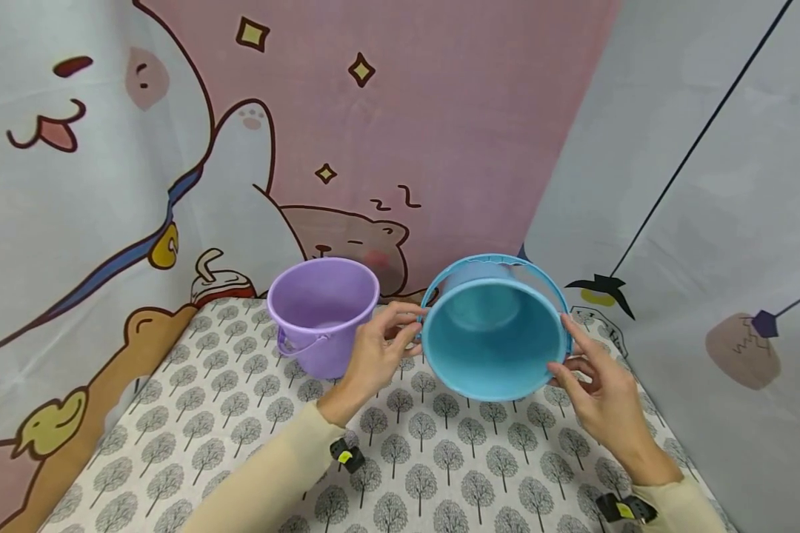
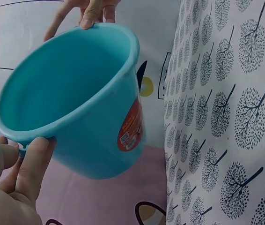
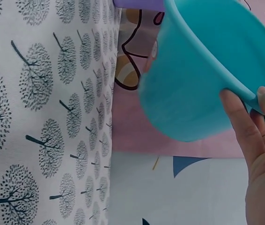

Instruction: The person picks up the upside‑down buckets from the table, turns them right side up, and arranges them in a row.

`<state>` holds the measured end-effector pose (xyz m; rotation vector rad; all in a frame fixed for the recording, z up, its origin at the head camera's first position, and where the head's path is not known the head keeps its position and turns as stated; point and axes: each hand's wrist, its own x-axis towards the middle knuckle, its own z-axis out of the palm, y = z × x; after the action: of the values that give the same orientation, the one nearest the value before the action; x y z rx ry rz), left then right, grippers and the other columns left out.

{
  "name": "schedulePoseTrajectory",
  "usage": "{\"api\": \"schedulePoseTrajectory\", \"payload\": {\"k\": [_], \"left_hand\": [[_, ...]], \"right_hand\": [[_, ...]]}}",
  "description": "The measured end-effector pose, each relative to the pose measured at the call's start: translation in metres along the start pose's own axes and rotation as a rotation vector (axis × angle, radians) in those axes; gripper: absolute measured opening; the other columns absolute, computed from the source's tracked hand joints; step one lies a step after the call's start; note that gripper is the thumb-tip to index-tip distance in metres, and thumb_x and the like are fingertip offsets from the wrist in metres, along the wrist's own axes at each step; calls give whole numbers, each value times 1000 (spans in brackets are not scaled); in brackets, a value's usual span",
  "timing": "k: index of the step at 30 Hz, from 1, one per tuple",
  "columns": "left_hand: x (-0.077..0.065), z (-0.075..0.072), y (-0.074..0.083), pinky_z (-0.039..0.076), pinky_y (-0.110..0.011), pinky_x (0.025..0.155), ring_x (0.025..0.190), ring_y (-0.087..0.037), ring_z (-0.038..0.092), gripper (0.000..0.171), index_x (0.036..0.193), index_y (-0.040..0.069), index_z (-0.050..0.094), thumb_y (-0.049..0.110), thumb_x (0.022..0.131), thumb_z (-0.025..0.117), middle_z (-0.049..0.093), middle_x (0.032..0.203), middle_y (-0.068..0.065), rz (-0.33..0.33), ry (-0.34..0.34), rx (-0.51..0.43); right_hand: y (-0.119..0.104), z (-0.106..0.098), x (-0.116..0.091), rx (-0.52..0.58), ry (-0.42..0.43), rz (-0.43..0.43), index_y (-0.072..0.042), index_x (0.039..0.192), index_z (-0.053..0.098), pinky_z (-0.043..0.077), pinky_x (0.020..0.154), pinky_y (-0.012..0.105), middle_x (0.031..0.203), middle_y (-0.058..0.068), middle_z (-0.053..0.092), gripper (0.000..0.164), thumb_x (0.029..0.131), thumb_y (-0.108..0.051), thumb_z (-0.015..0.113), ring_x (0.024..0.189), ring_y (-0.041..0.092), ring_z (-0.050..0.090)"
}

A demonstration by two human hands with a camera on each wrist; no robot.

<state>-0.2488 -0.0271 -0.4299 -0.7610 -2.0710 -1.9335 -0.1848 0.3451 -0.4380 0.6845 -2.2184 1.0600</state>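
Note:
A light blue bucket (image 1: 493,348) is tilted with its mouth toward me, lifted off the cloth, its handle (image 1: 500,259) standing up behind the rim. My left hand (image 1: 376,352) pinches the rim at the left handle joint. On the opposite side my right hand (image 1: 600,385) grips the rim between thumb and fingers. An orange-red label (image 2: 131,125) shows on the bucket's outer wall in the left wrist view. Upright on the table, left of my left hand, stands a purple bucket (image 1: 323,326), its handle (image 1: 303,346) hanging down at the front.
A white cloth with a tree print (image 1: 387,451) covers the table. Behind it and on both sides hang curtains (image 1: 453,133) with cartoon animals, close to the table's edges. The purple bucket is near the back edge.

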Motion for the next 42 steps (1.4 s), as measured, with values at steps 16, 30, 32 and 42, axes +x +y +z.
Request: {"api": "schedulePoseTrajectory", "payload": {"k": [16,30,32,42], "left_hand": [[-1,-14,8,77,-36,93,116,-38,86,55,166,17,64,2,113,72,75,151,-21,-25,-98,69],[4,-20,8,67,-27,113,132,-31,72,112,172,19,58,-8,74,105,43,183,-1,-125,-117,25],[5,-20,7,67,-26,112,132,-31,71,114,173,20,57,-8,74,106,45,182,-1,-126,-117,41],[7,-18,0,68,-20,106,136,-34,75,117,177,19,50,1,76,106,63,170,-12,-135,-99,172]], "right_hand": [[-9,-4,13,105,-88,84,-10,182,40,75,79,28,125,13,66,99,97,30,72,108,-8,81],[-1,1,25,282,-245,187,-19,188,21,75,93,32,157,26,51,135,82,22,93,118,6,80],[0,2,26,260,-244,193,-18,188,22,75,92,30,151,23,55,132,83,19,94,117,3,78],[10,9,33,226,-250,190,-12,187,24,74,91,26,137,22,63,122,89,14,91,115,-1,79]]}}
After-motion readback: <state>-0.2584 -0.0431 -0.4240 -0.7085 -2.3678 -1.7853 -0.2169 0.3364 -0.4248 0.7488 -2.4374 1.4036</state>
